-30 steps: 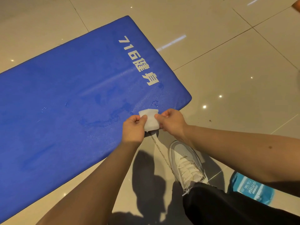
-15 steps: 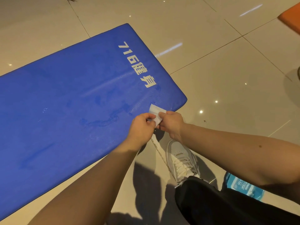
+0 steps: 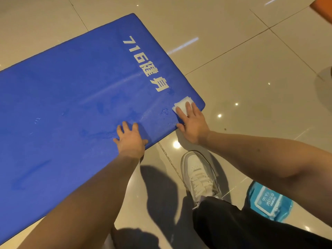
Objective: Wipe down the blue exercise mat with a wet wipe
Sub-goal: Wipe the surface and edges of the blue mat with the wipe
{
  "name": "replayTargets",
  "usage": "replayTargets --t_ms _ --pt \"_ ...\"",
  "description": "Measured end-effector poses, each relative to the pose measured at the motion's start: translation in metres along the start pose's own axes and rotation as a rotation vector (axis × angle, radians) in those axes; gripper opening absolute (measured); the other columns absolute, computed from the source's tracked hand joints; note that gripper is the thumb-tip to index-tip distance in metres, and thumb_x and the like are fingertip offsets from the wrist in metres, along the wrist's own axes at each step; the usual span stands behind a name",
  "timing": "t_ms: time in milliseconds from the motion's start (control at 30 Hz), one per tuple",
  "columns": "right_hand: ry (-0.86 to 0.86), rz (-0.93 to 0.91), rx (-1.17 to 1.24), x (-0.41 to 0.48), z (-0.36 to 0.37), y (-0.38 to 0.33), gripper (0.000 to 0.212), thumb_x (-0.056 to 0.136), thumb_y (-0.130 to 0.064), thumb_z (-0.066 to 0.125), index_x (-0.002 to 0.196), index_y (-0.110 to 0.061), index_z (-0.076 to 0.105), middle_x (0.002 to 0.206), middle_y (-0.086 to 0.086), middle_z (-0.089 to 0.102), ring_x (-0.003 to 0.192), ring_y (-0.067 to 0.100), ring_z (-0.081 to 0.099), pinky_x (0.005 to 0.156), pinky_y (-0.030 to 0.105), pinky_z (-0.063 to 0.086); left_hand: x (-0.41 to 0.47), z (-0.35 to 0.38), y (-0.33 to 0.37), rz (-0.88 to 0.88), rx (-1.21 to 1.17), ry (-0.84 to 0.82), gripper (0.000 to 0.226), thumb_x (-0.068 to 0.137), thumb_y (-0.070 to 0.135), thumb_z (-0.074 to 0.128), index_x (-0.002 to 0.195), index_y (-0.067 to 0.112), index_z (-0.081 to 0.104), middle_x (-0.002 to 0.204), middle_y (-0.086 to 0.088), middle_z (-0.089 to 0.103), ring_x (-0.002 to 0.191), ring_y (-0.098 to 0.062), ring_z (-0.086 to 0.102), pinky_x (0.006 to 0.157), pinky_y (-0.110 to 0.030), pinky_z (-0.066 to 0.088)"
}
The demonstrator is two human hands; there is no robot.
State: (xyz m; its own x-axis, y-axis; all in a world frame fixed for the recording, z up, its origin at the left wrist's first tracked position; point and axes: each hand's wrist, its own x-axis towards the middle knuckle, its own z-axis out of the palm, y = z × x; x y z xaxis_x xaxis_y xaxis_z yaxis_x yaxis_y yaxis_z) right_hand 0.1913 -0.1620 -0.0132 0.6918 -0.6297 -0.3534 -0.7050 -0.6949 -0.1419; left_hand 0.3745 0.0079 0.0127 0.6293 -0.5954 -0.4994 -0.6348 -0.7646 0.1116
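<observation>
The blue mat (image 3: 71, 105) lies flat on the floor (image 3: 251, 87). It fills the left and middle of the frame, and its left end runs out of the picture. White letters (image 3: 145, 63) are printed near its right end.

The wet wipe (image 3: 181, 104) is a small white folded square. It sits on the mat's corner, right of the middle of the frame. The right hand (image 3: 193, 126) lies on top of it. Its grip is open, with flat, straight fingers pressing the wipe down onto the mat. The left hand (image 3: 130, 139) is near it, at the mat's lower edge. Its grip is open too, with spread fingers resting on the bare mat and holding nothing. I think it is steadying the mat.

Dark, shiny, wet-looking patches and drops show on the mat between the two hands and out toward the middle. So I think some of the mat is already wiped. The corner under the wipe looks like the part being done now. The long left side shows only a few streaks, so most of it may be left to do. I cannot tell about the part outside the picture.

Below the hands are a white shoe (image 3: 199, 173) and a dark trouser leg (image 3: 242, 227). A blue pack of wipes (image 3: 269, 202) lies on the floor at the lower right. A bit of an orange thing (image 3: 323, 6) shows in the upper right corner.
</observation>
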Motion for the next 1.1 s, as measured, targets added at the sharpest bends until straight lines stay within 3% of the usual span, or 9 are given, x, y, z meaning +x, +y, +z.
replayTargets --t_ms 67,167,433,633,800,1000,1100 --pt "-0.028 0.028 -0.057 -0.004 0.005 -0.009 0.074 0.097 -0.068 0.020 0.155 -0.037 -0.015 0.165 0.015 -0.009 0.149 0.045 -0.012 0.121 0.057 0.003 0.002 -0.002 0.000 -0.008 0.012 -0.023 0.072 0.093 0.045 0.068 0.149 0.023 0.030 0.162 -0.012 0.012 0.150 -0.038 0.007 0.113 -0.061 0.032" --pt "-0.081 0.060 -0.080 -0.001 0.005 -0.010 0.078 0.092 -0.076 0.012 0.152 -0.039 -0.022 0.164 0.012 -0.019 0.147 0.045 -0.021 0.119 0.062 -0.003 0.005 -0.005 0.003 -0.026 0.016 -0.050 0.076 0.091 0.044 0.070 0.149 0.022 0.027 0.162 -0.012 0.010 0.150 -0.038 0.006 0.113 -0.061 0.033" --pt "0.001 0.048 0.003 0.002 0.009 -0.012 0.073 0.103 -0.057 0.019 0.159 -0.018 -0.007 0.166 0.007 -0.008 0.152 0.031 -0.013 0.123 0.050 -0.002 0.010 -0.007 0.007 -0.038 0.033 -0.055 0.083 0.085 0.045 0.077 0.147 0.023 0.025 0.156 -0.012 0.017 0.146 -0.039 0.013 0.105 -0.063 0.041" --pt "0.018 -0.357 0.018 -0.025 0.024 -0.046 0.066 0.105 -0.045 0.024 0.159 -0.013 0.005 0.167 0.008 0.000 0.153 0.026 -0.010 0.125 0.045 -0.001 0.012 -0.006 0.007 -0.054 0.038 -0.051 0.087 0.084 0.044 0.078 0.148 0.022 0.024 0.153 -0.012 0.018 0.144 -0.040 0.015 0.103 -0.063 0.043" --pt "0.027 -0.464 -0.085 -0.025 0.017 -0.034 0.067 0.105 -0.049 0.019 0.159 -0.013 0.006 0.167 0.007 0.002 0.154 0.024 -0.007 0.125 0.042 0.004 0.012 -0.009 0.007 -0.048 0.030 -0.050 0.091 0.083 0.045 0.079 0.150 0.022 0.022 0.153 -0.011 0.019 0.145 -0.039 0.015 0.103 -0.063 0.044" --pt "0.011 -0.306 -0.104 -0.002 -0.005 0.017 0.067 0.103 -0.046 0.014 0.159 -0.010 0.007 0.167 0.009 0.005 0.154 0.023 -0.003 0.125 0.041 0.002 0.012 -0.006 0.004 -0.038 0.033 -0.049 0.087 0.084 0.045 0.077 0.149 0.022 0.022 0.152 -0.011 0.019 0.143 -0.039 0.016 0.102 -0.062 0.045" --pt "0.042 -0.104 -0.180 0.013 -0.011 0.039 0.069 0.103 -0.048 0.006 0.159 -0.007 0.002 0.166 0.012 0.001 0.153 0.026 -0.008 0.125 0.041 -0.002 0.010 -0.006 0.004 -0.046 0.043 -0.041 0.086 0.084 0.046 0.077 0.148 0.022 0.024 0.152 -0.011 0.019 0.143 -0.039 0.016 0.100 -0.060 0.046"
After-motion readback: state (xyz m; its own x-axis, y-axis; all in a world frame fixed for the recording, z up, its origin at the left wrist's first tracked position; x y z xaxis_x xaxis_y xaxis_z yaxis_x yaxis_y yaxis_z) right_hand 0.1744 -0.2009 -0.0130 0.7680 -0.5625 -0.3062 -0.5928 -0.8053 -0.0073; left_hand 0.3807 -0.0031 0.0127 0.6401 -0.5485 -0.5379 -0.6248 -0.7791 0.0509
